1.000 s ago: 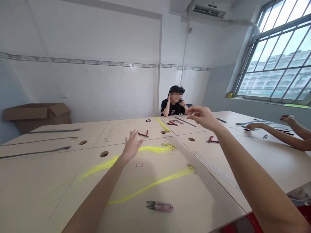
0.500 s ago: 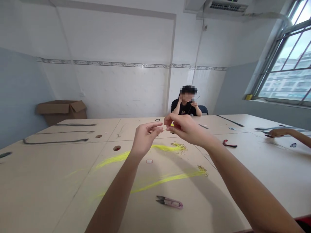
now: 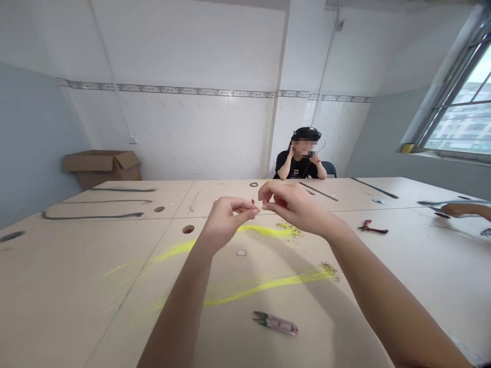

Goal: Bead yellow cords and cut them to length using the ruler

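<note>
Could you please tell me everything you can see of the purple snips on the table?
The snips lie on the table, on the near side of the yellow strands. Two dark, pointed blades, seemingly metal, stand apart and point left; the pale purple handle, a long loop, points right and slightly towards the camera. Nothing but the table touches them.

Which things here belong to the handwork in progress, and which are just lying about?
In the work, it seems:
- left hand, pinching a tiny yellowish piece
- right hand, fingertips close beside it
- far yellow bundle
- near yellow bundle

Lying about, untouched:
- snips
- red-framed label
- red-and-black pliers
- dark cord
- cardboard box
</note>
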`<state>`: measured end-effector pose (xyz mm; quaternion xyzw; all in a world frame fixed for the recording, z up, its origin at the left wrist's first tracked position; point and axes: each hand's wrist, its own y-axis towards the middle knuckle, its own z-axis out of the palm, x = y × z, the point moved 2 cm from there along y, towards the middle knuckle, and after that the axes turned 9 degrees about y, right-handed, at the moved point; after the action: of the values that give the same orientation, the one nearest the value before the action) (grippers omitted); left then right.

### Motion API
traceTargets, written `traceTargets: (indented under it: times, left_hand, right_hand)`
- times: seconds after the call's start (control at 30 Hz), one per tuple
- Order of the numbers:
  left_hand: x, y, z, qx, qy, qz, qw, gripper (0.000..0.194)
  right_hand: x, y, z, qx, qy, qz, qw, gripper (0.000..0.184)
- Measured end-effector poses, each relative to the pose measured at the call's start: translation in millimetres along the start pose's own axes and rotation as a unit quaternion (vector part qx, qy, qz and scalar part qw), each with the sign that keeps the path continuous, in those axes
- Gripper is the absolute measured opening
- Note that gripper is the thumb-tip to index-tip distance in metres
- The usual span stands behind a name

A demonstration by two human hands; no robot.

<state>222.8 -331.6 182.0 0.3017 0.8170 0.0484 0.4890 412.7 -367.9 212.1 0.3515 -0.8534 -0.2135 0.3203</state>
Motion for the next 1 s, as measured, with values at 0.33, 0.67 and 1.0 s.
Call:
traceTargets:
  times: [0.33, 0.67, 1.0]
  left_hand:
    - [8.1, 2.3, -10.3, 0.09, 0.025, -0.069, 0.993, 0.024]
    - [10.5, -17.2, -64.9, 0.07, 0.12, -0.143, 0.98, 0.026]
    - [48.0, -43.4, -115.4, -0.023, 0.24, -0.233, 0.942, 0.027]
  right_hand:
    - [-48.3, -20.1, -9.6, -0.034, 0.189, 0.08, 0.978, 0.008]
    - [-77.4, -47.1, -19.9, -0.065, 0.223, 0.129, 0.964, 0.015]
    - [-86.8, -71.2, -19.9, -0.099, 0.208, 0.138, 0.963, 0.016]
